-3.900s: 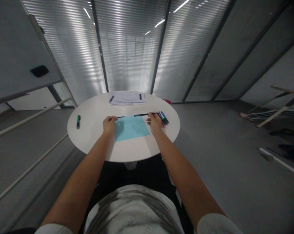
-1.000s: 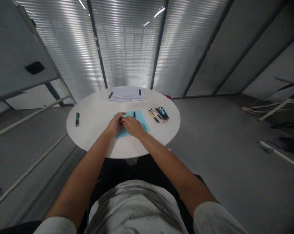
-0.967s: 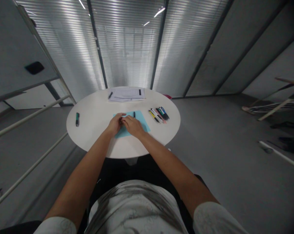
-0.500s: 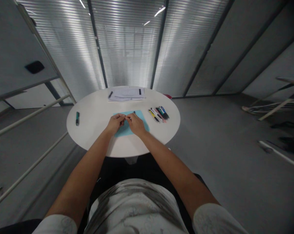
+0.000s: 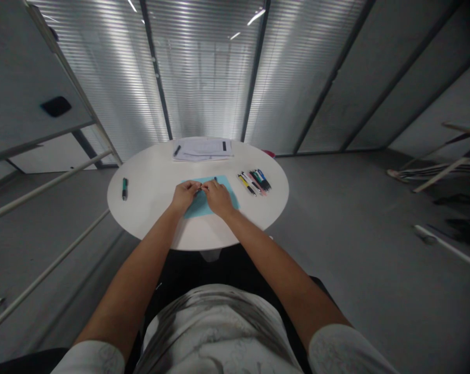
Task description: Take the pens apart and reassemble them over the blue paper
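Note:
My left hand [image 5: 185, 195] and my right hand [image 5: 217, 196] meet fingertip to fingertip over a light blue sheet [image 5: 199, 209]. Both are closed in a pinch around something small and dark between them, too small to name. A small dark piece [image 5: 215, 179] lies at the sheet's far edge, just beyond my right hand. To the right of the sheet, several pens [image 5: 254, 182] lie side by side, among them yellow, white, black, green and blue ones.
The round white table [image 5: 149, 213] carries a stack of papers [image 5: 204, 149] with a dark pen at its far side. A green and black marker [image 5: 125, 189] lies near the left edge. A whiteboard frame [image 5: 98, 124] stands at the left.
The fingertips have shifted slightly, and more of the small dark thing shows between them. The items on the table lie as before.

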Action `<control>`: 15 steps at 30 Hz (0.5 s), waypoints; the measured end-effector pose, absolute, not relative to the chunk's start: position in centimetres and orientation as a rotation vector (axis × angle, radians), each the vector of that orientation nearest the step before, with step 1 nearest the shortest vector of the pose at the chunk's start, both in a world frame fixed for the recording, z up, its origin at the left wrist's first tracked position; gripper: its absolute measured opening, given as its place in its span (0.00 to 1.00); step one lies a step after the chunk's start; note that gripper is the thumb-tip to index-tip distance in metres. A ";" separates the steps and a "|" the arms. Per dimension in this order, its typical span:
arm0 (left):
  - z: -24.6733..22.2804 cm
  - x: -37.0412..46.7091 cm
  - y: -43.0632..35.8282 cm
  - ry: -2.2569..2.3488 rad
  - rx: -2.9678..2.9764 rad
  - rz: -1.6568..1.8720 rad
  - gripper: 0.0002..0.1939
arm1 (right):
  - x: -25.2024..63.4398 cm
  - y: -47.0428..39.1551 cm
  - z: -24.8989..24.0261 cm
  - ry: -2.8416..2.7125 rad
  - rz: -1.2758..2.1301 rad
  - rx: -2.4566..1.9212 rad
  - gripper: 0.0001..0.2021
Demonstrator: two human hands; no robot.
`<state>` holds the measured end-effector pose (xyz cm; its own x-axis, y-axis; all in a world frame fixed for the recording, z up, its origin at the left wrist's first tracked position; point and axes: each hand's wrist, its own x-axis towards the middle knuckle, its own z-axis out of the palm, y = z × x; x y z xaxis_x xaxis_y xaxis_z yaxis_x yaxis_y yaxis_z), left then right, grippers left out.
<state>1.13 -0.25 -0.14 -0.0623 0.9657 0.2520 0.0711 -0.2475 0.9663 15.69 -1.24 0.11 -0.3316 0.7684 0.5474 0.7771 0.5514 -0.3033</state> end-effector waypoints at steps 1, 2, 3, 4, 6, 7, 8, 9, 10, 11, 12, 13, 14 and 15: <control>-0.2 1.1 -0.1 1.188 1.409 1.423 0.15 | 15.6 -1.4 0.3 -2.158 -0.057 -1.234 0.13; -0.3 1.0 0.0 1.202 1.411 1.432 0.15 | 15.6 -1.5 0.4 -2.180 -0.091 -1.228 0.14; -0.4 0.9 0.1 1.224 1.409 1.448 0.15 | 15.6 -1.6 0.6 -2.193 -0.115 -1.227 0.14; -0.4 0.7 0.3 1.257 1.405 1.468 0.15 | 15.6 -1.6 0.7 -2.197 -0.131 -1.229 0.14; -0.6 0.2 0.6 1.351 1.422 1.505 0.14 | 15.8 -1.7 0.8 -2.186 -0.130 -1.254 0.14; -0.7 -0.1 0.8 1.405 1.465 1.513 0.14 | 15.9 -1.6 0.8 -2.181 -0.117 -1.275 0.13; -0.8 -0.4 0.9 1.465 1.537 1.507 0.14 | 16.0 -1.6 0.8 -2.180 -0.099 -1.302 0.13; -0.9 -0.7 1.0 1.523 1.620 1.490 0.13 | 16.2 -1.5 0.7 -2.180 -0.079 -1.334 0.13; -1.1 -0.9 1.1 1.582 1.699 1.459 0.13 | 16.3 -1.5 0.6 -2.183 -0.059 -1.363 0.12; -1.2 -1.0 1.2 1.637 1.774 1.412 0.13 | 16.5 -1.4 0.6 -2.188 -0.042 -1.387 0.12; -1.3 -1.1 1.2 1.681 1.837 1.353 0.13 | 16.6 -1.4 0.5 -2.195 -0.031 -1.403 0.11; -1.4 -1.1 1.2 1.715 1.892 1.288 0.12 | 16.6 -1.4 0.4 -2.208 -0.026 -1.410 0.10; -1.4 -1.1 1.2 1.735 1.938 1.221 0.12 | 16.7 -1.5 0.4 -2.226 -0.027 -1.410 0.09; -1.5 -1.0 1.1 1.745 1.975 1.160 0.11 | 16.7 -1.5 0.3 -2.248 -0.033 -1.407 0.09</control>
<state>-1.03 1.14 -1.49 -0.0413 0.9215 0.3862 0.7126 -0.2438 0.6579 16.67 -1.51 0.32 -0.3530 0.8405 0.4110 0.8523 0.4701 -0.2294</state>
